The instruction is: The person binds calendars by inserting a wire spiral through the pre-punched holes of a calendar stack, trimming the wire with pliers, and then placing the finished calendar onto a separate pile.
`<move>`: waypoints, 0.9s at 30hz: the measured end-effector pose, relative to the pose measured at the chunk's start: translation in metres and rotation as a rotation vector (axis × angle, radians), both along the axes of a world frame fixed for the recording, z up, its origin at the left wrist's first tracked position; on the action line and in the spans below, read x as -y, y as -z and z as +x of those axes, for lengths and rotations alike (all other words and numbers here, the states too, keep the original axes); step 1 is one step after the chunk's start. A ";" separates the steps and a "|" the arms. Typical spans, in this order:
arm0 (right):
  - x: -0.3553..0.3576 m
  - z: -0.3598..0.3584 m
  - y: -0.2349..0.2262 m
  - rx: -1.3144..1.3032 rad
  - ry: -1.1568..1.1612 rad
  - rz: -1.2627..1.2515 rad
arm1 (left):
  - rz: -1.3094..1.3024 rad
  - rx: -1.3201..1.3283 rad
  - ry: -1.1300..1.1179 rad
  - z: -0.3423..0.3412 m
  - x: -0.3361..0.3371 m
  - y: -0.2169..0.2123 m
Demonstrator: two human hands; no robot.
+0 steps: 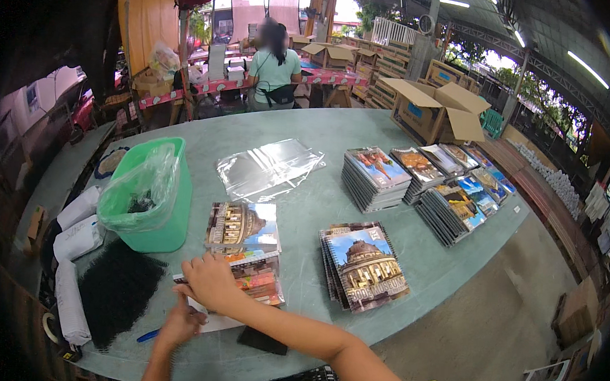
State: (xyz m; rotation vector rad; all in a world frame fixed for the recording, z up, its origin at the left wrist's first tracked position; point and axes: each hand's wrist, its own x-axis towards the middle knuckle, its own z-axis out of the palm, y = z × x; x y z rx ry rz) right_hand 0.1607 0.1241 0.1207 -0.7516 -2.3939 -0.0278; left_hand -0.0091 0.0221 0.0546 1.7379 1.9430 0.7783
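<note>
In front of me lies an opened-out notebook (257, 282) with a colourful picture page and a row of binding along its upper edge. My right hand (212, 282) reaches across from the right, its fingers curled down at the notebook's left end. Just below it, my left hand (182, 320) has its fingers bent together, close to the right hand's fingertips; what they pinch is too small to make out. Beyond the notebook are covers with a domed building (242, 226). A white sheet (221, 323) and a dark flat piece (262, 340) lie by my right forearm.
A green bin (169, 221) with a plastic liner stands left, beside a black bristly pile (117, 291), white rolls (75, 302) and a blue pen (148, 335). Clear sheets (268, 169) lie farther off. Notebook stacks (363, 266) and an open carton (419, 117) are right. A person (273, 68) sits beyond.
</note>
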 end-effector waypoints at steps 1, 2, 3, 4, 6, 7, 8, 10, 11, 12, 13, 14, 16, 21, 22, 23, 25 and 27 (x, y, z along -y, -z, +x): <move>-0.001 0.001 0.003 -0.013 -0.010 -0.015 | -0.007 0.143 -0.059 0.020 -0.003 -0.001; -0.001 0.001 0.006 -0.024 -0.023 -0.030 | 0.002 0.209 -0.095 0.022 -0.004 -0.005; 0.000 0.000 0.008 -0.041 -0.035 0.005 | 0.016 0.281 -0.136 0.024 -0.004 -0.008; 0.000 0.001 0.009 -0.064 -0.034 0.037 | 0.042 0.269 -0.139 0.013 -0.006 -0.020; -0.002 -0.005 0.013 -0.086 -0.051 0.037 | 0.140 0.209 -0.148 0.005 -0.005 -0.045; -0.010 -0.011 0.019 -0.083 -0.062 0.005 | 0.181 0.251 -0.155 0.006 -0.004 -0.055; -0.015 -0.016 0.017 -0.075 -0.076 -0.020 | 0.228 0.297 -0.164 0.010 -0.004 -0.063; -0.018 -0.017 0.006 -0.093 -0.110 -0.082 | 0.308 0.367 -0.166 0.012 -0.001 -0.069; -0.017 -0.017 0.001 -0.101 -0.126 -0.111 | 0.322 0.353 -0.190 0.011 0.002 -0.070; -0.012 -0.018 0.000 -0.116 -0.136 -0.076 | 0.335 0.340 -0.213 0.010 0.004 -0.071; -0.007 -0.016 0.002 -0.126 -0.137 -0.044 | 0.344 0.334 -0.229 0.011 0.005 -0.070; -0.003 -0.014 0.003 -0.136 -0.137 -0.011 | 0.327 0.348 -0.236 0.011 0.005 -0.070; -0.009 -0.021 0.008 -0.147 -0.106 0.027 | 0.296 0.366 -0.249 0.010 0.002 -0.070; -0.021 -0.023 0.007 -0.086 -0.158 -0.086 | 0.225 0.054 -0.158 0.015 0.008 -0.059; -0.019 -0.022 0.005 -0.041 -0.170 -0.128 | 0.183 0.035 -0.142 0.019 0.009 -0.058; -0.018 -0.020 0.002 0.005 -0.181 -0.171 | 0.142 0.016 -0.125 0.025 0.009 -0.059; -0.017 -0.021 -0.005 0.002 -0.148 -0.237 | 0.105 -0.058 -0.111 0.024 0.012 -0.061; -0.016 -0.018 -0.015 0.003 -0.165 -0.298 | 0.166 -0.116 -0.092 0.012 0.014 -0.047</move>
